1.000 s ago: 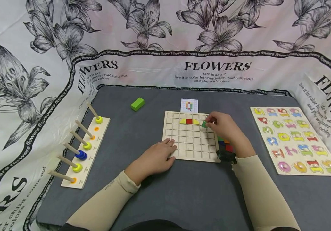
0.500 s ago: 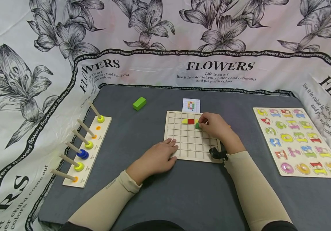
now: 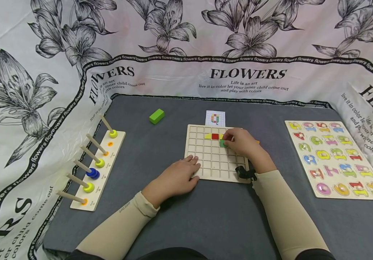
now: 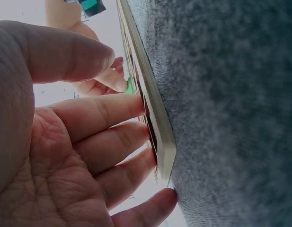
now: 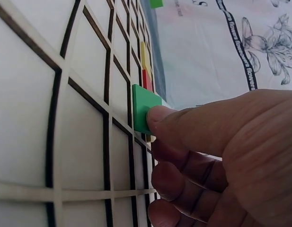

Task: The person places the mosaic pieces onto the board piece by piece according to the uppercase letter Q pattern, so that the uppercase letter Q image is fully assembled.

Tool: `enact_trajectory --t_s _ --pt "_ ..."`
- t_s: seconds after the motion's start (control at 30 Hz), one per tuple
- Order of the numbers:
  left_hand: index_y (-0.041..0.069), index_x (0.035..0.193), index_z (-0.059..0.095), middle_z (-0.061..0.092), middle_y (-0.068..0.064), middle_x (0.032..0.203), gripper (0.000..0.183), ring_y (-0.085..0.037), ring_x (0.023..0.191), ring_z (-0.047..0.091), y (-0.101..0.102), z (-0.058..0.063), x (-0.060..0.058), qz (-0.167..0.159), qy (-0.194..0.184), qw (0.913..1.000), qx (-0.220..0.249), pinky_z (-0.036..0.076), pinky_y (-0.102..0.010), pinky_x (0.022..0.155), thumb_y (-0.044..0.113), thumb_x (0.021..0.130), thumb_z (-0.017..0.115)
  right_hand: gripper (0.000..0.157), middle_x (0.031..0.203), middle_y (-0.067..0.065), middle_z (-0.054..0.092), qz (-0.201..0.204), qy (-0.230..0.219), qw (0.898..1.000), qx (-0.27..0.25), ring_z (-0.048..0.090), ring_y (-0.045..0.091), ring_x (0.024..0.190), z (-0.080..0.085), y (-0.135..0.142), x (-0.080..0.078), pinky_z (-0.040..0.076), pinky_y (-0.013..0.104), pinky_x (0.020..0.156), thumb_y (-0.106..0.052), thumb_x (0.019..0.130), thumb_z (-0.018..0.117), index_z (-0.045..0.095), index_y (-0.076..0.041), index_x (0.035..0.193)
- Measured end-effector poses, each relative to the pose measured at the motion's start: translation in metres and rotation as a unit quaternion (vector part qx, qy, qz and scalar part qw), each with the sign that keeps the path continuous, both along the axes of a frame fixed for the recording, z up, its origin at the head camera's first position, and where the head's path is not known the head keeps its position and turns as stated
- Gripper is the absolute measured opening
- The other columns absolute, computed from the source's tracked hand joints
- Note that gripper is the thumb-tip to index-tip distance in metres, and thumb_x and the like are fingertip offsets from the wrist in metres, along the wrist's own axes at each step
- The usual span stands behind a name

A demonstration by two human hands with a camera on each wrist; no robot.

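Observation:
A pale wooden grid board (image 3: 205, 159) lies on the grey table. In its upper rows sit a yellow tile (image 3: 208, 136), a red tile (image 3: 215, 136) and a second yellow tile (image 3: 221, 136), partly hidden by fingers. My right hand (image 3: 243, 142) pinches a green tile (image 5: 143, 106) at the grid, just below that second yellow tile; whether it is fully seated I cannot tell. At the board's left front edge rests my left hand (image 3: 174, 178), its fingers extended, with fingertips (image 4: 136, 105) touching the edge.
Behind the board lies a printed pattern card (image 3: 215, 118). A green block (image 3: 156, 116) is at back left, near a pegboard (image 3: 105, 168) with coloured rings. A number puzzle board (image 3: 307, 139) occupies the right side. An orange piece (image 3: 257, 142) peeks out beyond my right hand.
My right hand has moved left with the green tile and lowered it to the grid below the yellow tile. My left hand stays on the board's edge.

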State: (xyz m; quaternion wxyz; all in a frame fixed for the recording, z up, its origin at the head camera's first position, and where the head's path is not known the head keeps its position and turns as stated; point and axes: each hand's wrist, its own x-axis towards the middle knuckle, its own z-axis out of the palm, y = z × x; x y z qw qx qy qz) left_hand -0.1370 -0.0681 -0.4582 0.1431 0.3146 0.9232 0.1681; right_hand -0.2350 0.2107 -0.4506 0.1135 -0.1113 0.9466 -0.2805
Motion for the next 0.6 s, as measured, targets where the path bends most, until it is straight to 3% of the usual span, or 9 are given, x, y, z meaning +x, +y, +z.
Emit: enact_trajectory --t_s 0.6 --pt "0.005 0.160 0.056 0.042 -0.015 0.173 0.053 -0.032 0.165 0.034 0.0005 0.0016 0.0007 0.004 -0.004 1.0000 -0.003 0.036 -0.055 0.132 0.030 0.113 0.057 0.016 0.112 0.017 0.072 -0.007 0.002 1.000 0.004 0.063 0.032 0.100 0.0057 0.0019 0.0046 0.054 0.048 0.088 -0.013 0.108 0.068 0.075 -0.003 0.118"
